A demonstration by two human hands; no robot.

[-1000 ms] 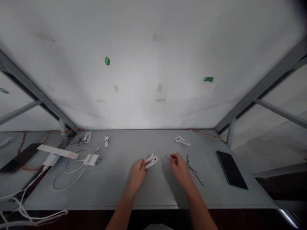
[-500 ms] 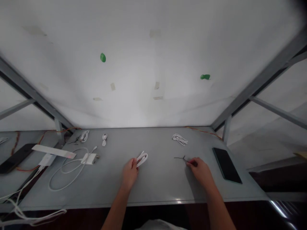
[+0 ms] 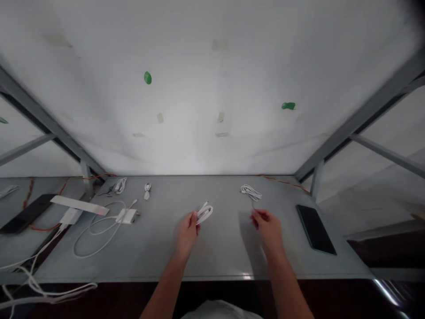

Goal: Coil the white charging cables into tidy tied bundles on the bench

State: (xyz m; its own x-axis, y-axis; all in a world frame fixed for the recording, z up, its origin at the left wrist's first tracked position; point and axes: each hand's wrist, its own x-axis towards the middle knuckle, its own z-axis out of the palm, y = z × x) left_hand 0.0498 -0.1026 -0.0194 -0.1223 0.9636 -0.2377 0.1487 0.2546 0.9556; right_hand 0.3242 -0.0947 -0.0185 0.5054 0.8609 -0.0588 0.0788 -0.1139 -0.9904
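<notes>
A coiled white charging cable (image 3: 205, 213) is gripped in my left hand (image 3: 187, 231), its loops sticking out past the thumb and fingers. My right hand (image 3: 266, 226) is closed in a pinch above the grey table; a thin twist tie (image 3: 253, 205), blurred, pokes up from the fingertips. Just beyond that hand lies a second bundled white cable (image 3: 251, 192), apart from the fingers. To the right of my right hand a dark phone-like slab (image 3: 316, 229) rests flat.
At left on the table (image 3: 219, 261) lie a white charger plug (image 3: 127, 216) with a loose cable, a small tied cable (image 3: 147, 191), another bundle (image 3: 120, 185) beside dark ties (image 3: 106, 192), and a white power strip (image 3: 79, 205). Metal posts (image 3: 317, 179) flank the table.
My right hand has lifted the twist tie off the table and moved left and slightly away from me. My left hand has shifted a little right with the cable. The view has turned slightly.
</notes>
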